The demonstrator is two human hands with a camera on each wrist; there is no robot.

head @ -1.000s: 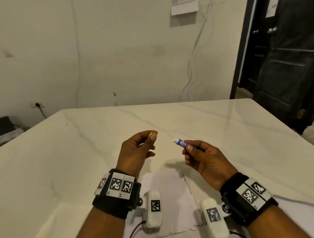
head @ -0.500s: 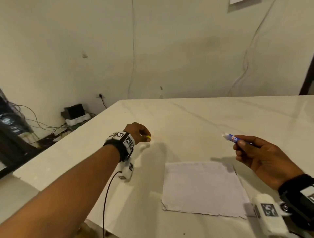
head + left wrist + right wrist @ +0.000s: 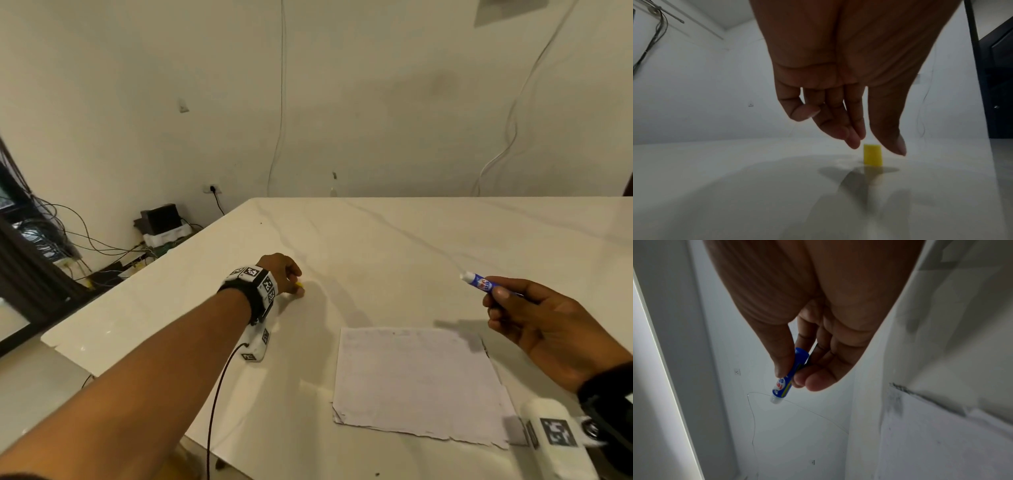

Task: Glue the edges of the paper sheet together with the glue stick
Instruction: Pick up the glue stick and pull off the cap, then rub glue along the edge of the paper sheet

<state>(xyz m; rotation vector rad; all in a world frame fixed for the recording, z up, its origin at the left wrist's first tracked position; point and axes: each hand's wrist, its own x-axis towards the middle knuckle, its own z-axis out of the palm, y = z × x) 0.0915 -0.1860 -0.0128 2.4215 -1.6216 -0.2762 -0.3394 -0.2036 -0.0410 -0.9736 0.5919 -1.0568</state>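
A white paper sheet (image 3: 418, 380) lies flat on the marble table (image 3: 411, 240), near the front edge. My right hand (image 3: 496, 294) hovers above the sheet's far right corner. Between its thumb and fingers it pinches an uncapped blue glue stick (image 3: 478, 281), white tip pointing left. The right wrist view shows that right hand (image 3: 791, 378) round the glue stick (image 3: 783, 382). My left hand (image 3: 291, 281) reaches far left of the sheet. A small yellow cap (image 3: 873, 156) stands upright on the table. The left hand (image 3: 875, 149) is just above it, with nearly straight fingers and a thin gap. The cap (image 3: 299, 284) peeks out beside the fingers.
The table's left edge (image 3: 137, 284) runs diagonally, close to my left forearm. Beyond it, on the floor, lie tangled cables (image 3: 68, 246) and a dark box (image 3: 161, 219). A black cable (image 3: 215, 394) hangs from my left wrist camera. Bare tabletop stretches behind the sheet to the wall.
My left hand carried the yellow cap away to the left, set it upright on the table and loosened its fingers. The right hand kept the glue stick; my head turned left.
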